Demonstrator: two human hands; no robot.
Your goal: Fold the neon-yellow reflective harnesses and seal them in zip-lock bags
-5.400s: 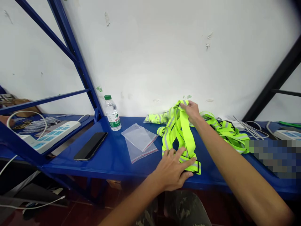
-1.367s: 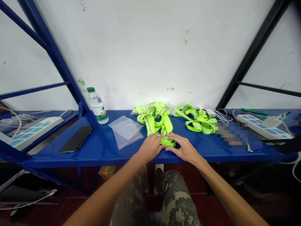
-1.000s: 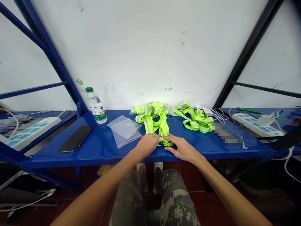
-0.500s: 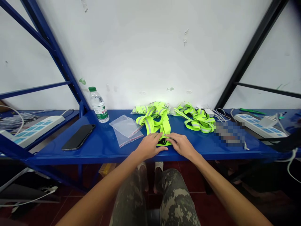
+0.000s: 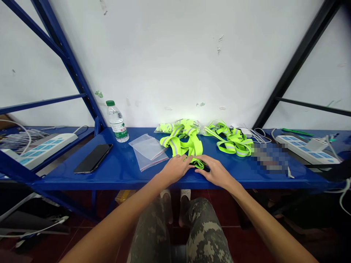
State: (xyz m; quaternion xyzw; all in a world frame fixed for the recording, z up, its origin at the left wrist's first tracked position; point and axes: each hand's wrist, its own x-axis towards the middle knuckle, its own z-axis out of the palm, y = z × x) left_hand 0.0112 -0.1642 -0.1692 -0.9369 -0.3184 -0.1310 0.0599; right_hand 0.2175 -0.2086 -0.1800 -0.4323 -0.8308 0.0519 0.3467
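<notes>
A neon yellow-green reflective strap point(image 5: 195, 145) with a silver stripe lies in loops on the blue table point(image 5: 95, 182). Its near end is bunched and folded over at the front edge, where black parts show beneath. My left hand point(image 5: 177, 168) pinches this folded end from the left, fingers curled over it. From the right, my right hand point(image 5: 214, 171) grips the same end between thumb and fingers. The fingertips of both hands partly cover the fold. Just left of the strap lie flat clear zip bags point(image 5: 148, 148).
A tangled second neon strap point(image 5: 233, 140) lies to the right, and a plastic bag of neon straps point(image 5: 167, 127) rests by the wall. Leftward are a water bottle point(image 5: 117, 122) and a black phone point(image 5: 93, 159). Power strips point(image 5: 45, 151) lie on the side shelves.
The strap's near end, flatter before with black parts showing between my hands, is now folded over into a green bundle. My left fingers have curled in, and the view has shifted slightly.
</notes>
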